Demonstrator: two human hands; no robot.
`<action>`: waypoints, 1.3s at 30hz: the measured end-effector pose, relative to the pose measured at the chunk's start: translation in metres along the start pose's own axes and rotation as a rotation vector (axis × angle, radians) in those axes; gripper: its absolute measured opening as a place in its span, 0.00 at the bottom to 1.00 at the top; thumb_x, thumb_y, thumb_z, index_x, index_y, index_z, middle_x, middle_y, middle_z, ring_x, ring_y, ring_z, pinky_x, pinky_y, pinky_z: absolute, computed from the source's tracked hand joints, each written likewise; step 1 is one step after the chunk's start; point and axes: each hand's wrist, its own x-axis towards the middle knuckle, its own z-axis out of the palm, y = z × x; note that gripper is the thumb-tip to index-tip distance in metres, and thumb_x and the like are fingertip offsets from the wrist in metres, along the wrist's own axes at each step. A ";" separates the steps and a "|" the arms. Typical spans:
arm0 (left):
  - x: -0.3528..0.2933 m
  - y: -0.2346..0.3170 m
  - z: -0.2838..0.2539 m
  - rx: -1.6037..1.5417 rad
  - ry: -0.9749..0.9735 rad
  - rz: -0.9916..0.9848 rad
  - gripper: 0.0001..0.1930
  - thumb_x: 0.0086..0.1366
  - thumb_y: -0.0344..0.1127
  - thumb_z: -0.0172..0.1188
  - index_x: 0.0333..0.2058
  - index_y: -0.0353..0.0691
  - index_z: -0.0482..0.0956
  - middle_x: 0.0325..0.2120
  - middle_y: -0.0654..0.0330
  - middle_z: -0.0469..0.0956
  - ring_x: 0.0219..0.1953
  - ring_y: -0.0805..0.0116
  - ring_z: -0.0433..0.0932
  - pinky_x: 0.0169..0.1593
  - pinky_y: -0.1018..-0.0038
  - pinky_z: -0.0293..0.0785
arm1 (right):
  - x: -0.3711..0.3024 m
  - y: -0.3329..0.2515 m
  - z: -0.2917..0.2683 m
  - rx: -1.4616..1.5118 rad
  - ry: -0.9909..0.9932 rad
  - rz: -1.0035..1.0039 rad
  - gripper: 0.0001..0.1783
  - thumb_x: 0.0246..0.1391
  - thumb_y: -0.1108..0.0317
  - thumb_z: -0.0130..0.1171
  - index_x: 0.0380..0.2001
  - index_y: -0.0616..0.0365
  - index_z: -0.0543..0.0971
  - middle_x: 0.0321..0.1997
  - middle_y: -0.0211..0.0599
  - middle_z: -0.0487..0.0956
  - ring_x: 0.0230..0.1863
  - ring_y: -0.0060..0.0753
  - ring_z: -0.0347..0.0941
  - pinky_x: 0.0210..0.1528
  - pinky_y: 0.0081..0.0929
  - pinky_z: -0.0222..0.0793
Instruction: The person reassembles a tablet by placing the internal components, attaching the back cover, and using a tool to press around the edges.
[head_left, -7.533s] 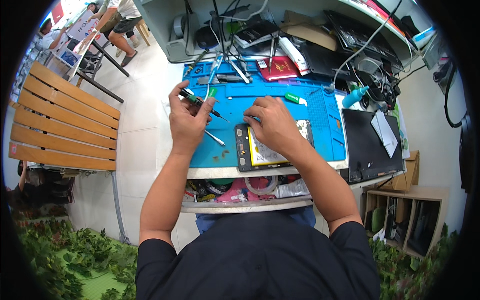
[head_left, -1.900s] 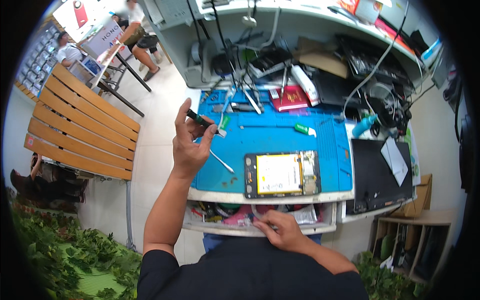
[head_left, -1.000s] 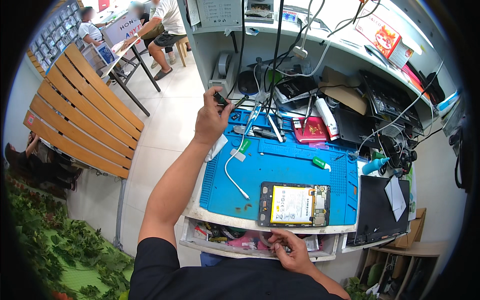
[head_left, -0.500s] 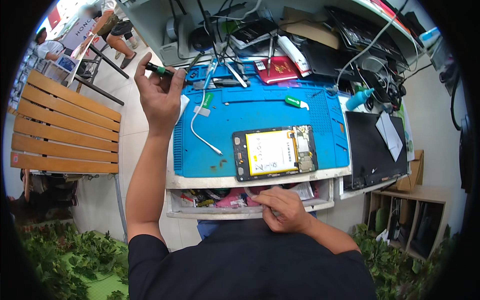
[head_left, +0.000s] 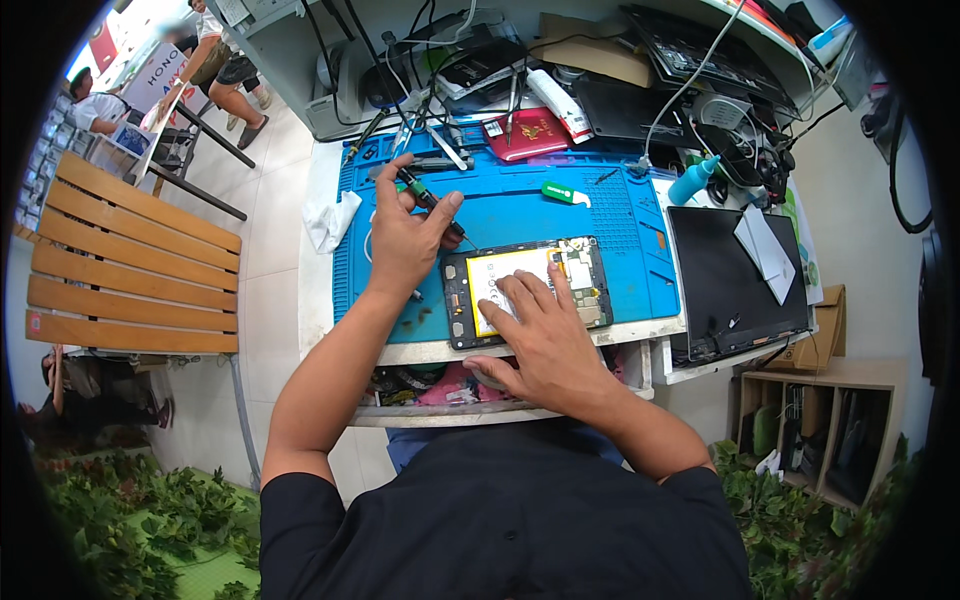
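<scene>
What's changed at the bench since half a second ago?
The left hand swung right, bringing the screwdriver to the upper-left edge of the opened tablet. The right hand moved up from the drawer and now lies across the battery. Nothing visibly let go. Unchanged: screwdriver grip, tablet on the blue mat, drawer open.

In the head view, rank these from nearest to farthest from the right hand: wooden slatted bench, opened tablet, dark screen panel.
From the right hand:
1. Opened tablet: directly under its fingers.
2. Dark screen panel: to the right.
3. Wooden slatted bench: far left, beyond the worktable.
</scene>
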 end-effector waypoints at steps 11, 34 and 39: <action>0.001 -0.008 0.001 -0.043 -0.036 0.009 0.40 0.73 0.33 0.74 0.73 0.40 0.55 0.35 0.57 0.84 0.28 0.67 0.87 0.28 0.73 0.86 | -0.004 0.002 0.004 0.030 0.014 0.003 0.38 0.66 0.38 0.67 0.62 0.63 0.81 0.68 0.54 0.74 0.76 0.58 0.64 0.83 0.69 0.46; -0.012 0.006 -0.003 0.451 -0.156 0.858 0.37 0.62 0.26 0.82 0.66 0.42 0.72 0.35 0.57 0.87 0.32 0.72 0.89 0.37 0.75 0.87 | -0.015 0.000 0.003 0.054 -0.008 0.035 0.41 0.63 0.44 0.71 0.68 0.63 0.75 0.74 0.55 0.72 0.81 0.58 0.61 0.84 0.66 0.45; -0.007 0.037 -0.013 0.491 -0.368 0.662 0.29 0.64 0.26 0.78 0.62 0.44 0.77 0.39 0.58 0.89 0.36 0.67 0.90 0.43 0.71 0.89 | -0.015 0.000 0.000 0.038 -0.020 0.023 0.41 0.65 0.41 0.68 0.67 0.66 0.76 0.73 0.57 0.72 0.80 0.58 0.62 0.84 0.67 0.46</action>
